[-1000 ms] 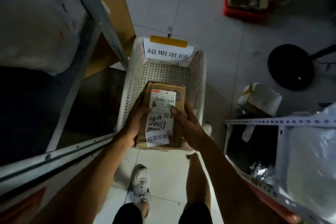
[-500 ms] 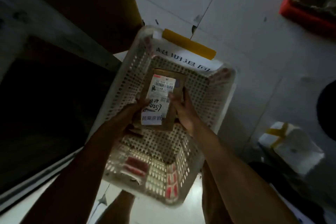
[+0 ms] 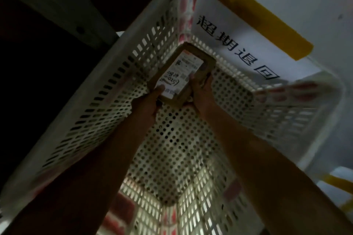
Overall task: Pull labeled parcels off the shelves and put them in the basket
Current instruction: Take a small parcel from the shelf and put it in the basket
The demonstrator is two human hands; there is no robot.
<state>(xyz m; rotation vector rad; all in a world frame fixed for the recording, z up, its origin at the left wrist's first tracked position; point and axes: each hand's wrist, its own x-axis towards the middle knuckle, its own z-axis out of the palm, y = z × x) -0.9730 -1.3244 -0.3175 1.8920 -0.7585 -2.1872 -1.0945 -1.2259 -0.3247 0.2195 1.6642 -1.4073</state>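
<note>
Both hands are now reaching deep inside the basket (image 3: 122,74), lower than a second ago. Left hand (image 3: 147,104) and right hand (image 3: 202,92) are gripping the parcel (image 3: 207,62) between them, fingers (image 3: 207,78) curling over its near end. Brown cardboard box, white printed label (image 3: 181,74) facing up, long axis pointing toward the far corner, sitting low over the perforated plastic floor.
</note>
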